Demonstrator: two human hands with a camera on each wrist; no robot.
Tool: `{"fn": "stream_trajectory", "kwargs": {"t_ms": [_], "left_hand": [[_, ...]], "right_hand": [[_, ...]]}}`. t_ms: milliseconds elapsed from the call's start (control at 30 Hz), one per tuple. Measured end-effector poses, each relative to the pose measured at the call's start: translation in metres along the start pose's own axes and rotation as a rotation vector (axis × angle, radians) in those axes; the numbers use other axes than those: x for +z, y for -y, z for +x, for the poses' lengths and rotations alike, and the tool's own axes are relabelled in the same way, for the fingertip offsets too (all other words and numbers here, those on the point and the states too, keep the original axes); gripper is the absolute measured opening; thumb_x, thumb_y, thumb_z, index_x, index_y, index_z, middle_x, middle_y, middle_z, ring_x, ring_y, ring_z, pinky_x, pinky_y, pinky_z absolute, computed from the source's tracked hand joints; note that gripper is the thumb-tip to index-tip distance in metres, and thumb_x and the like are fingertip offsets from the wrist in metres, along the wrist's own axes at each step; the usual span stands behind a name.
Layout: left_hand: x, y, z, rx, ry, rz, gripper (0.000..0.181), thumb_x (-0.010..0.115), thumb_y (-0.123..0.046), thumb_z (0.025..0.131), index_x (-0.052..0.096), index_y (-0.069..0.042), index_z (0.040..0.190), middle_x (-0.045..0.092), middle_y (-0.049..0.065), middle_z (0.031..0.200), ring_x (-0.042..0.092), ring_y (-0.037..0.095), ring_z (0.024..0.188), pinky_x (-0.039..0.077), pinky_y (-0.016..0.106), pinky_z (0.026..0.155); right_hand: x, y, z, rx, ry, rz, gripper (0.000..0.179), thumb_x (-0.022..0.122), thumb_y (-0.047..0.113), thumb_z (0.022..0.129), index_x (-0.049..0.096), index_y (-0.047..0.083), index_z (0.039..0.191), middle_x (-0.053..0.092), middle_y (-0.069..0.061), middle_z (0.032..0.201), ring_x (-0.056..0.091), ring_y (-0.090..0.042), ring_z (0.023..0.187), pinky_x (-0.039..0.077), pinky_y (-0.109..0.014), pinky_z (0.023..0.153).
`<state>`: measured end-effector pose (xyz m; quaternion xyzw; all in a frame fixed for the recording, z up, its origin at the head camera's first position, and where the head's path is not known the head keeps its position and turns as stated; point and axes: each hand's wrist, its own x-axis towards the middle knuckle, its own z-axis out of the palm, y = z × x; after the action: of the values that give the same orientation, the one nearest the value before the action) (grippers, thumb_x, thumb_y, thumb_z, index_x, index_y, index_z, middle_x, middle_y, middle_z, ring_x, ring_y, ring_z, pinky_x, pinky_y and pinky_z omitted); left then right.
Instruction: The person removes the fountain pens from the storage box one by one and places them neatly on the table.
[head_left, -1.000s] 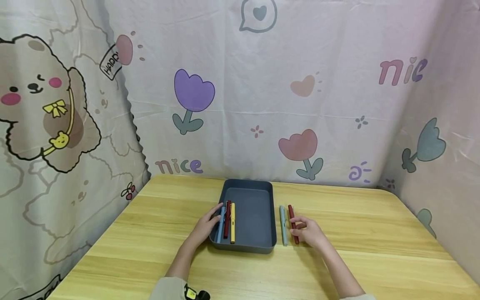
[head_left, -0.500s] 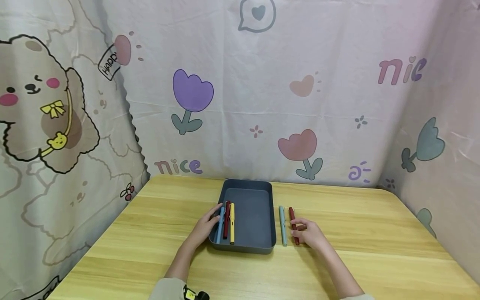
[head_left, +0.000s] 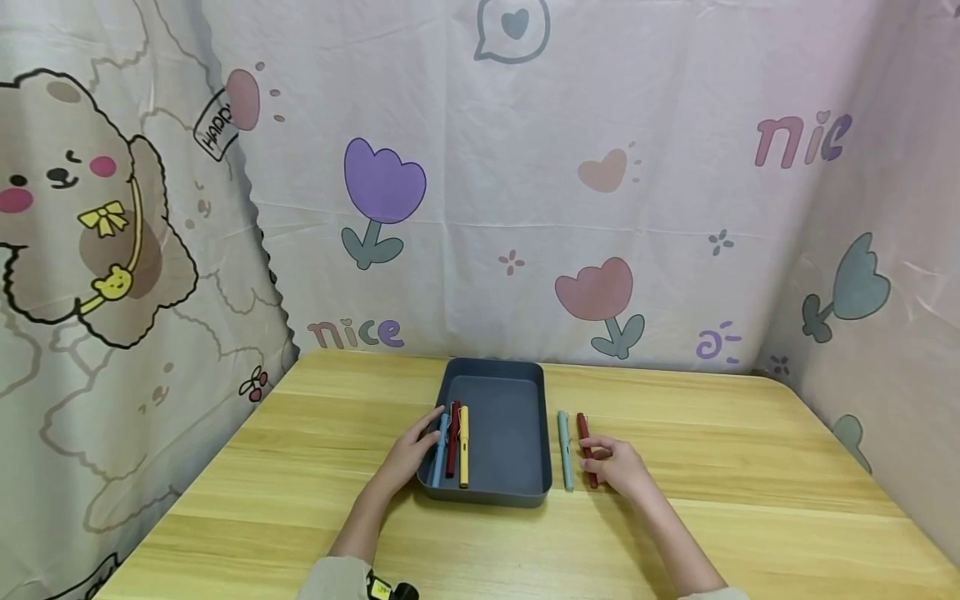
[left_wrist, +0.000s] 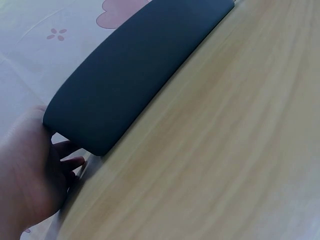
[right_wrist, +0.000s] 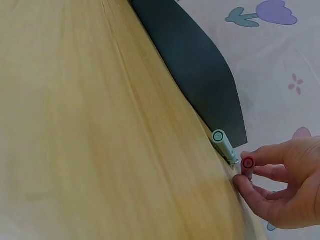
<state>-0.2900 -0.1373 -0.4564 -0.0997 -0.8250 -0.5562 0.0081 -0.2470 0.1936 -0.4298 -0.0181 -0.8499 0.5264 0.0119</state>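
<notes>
In the head view, a dark grey tray (head_left: 498, 433) holds a blue pen (head_left: 440, 450), a dark red pen (head_left: 453, 442) and a yellow pen (head_left: 464, 450), side by side along its left wall. My left hand (head_left: 405, 458) grips that wall, thumb over the rim; in the left wrist view its other fingers (left_wrist: 72, 162) are partly hidden near the tray's corner. To the right of the tray, my right hand (head_left: 618, 465) pinches a second red pen (head_left: 582, 427) between thumb and fingers. Just left of it a light teal pen (head_left: 566, 450) lies on the table.
The wooden table (head_left: 712, 450) extends on both sides of the tray. Behind it hangs a printed curtain (head_left: 480, 167), which also closes off the left and right sides. A black device with a yellow label (head_left: 381, 588) sits at the left sleeve.
</notes>
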Motion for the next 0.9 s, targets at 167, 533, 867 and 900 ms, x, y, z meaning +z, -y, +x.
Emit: {"fn": "stream_trajectory", "kwargs": {"t_ms": [167,533,867,900], "left_hand": [[0.0000,0.0006,0.0000,0.003,0.000,0.000,0.045,0.048,-0.016,0.096,0.041,-0.015,0.141,0.030,0.020,0.143,0.023,0.039,0.130,0.021,0.057,0.101],[0.0002,0.0014,-0.0002,-0.004,-0.005,0.002,0.045,0.048,-0.016,0.096,0.042,-0.015,0.140,0.031,0.019,0.143,0.024,0.039,0.130,0.021,0.056,0.101],[-0.0002,0.0012,-0.0002,0.002,-0.009,0.000,0.045,0.048,-0.015,0.096,0.042,-0.016,0.140,0.031,0.020,0.143,0.024,0.039,0.130,0.021,0.056,0.101],[-0.0002,0.0010,0.0000,0.003,-0.009,0.000,0.045,0.048,-0.015,0.096,0.042,-0.016,0.140,0.031,0.020,0.143,0.025,0.039,0.130,0.021,0.056,0.101]], "right_hand": [[-0.0003,0.0016,-0.0012,-0.007,0.002,-0.021,0.032,0.065,-0.006,0.079,0.061,-0.009,0.110,0.063,-0.016,0.091,0.060,-0.021,0.072,0.050,-0.031,0.058],[-0.0038,-0.0028,-0.0018,-0.085,0.033,-0.022,0.030,0.069,0.000,0.077,0.063,-0.006,0.106,0.062,-0.018,0.092,0.059,-0.019,0.070,0.050,-0.029,0.056],[0.0002,0.0005,-0.0014,-0.043,-0.013,-0.072,0.033,0.067,-0.004,0.078,0.062,-0.008,0.110,0.063,-0.017,0.092,0.060,-0.022,0.077,0.051,-0.031,0.058],[0.0001,0.0004,-0.0011,-0.050,-0.016,-0.085,0.033,0.067,-0.004,0.078,0.062,-0.008,0.109,0.063,-0.015,0.091,0.060,-0.022,0.077,0.051,-0.031,0.058]]}}
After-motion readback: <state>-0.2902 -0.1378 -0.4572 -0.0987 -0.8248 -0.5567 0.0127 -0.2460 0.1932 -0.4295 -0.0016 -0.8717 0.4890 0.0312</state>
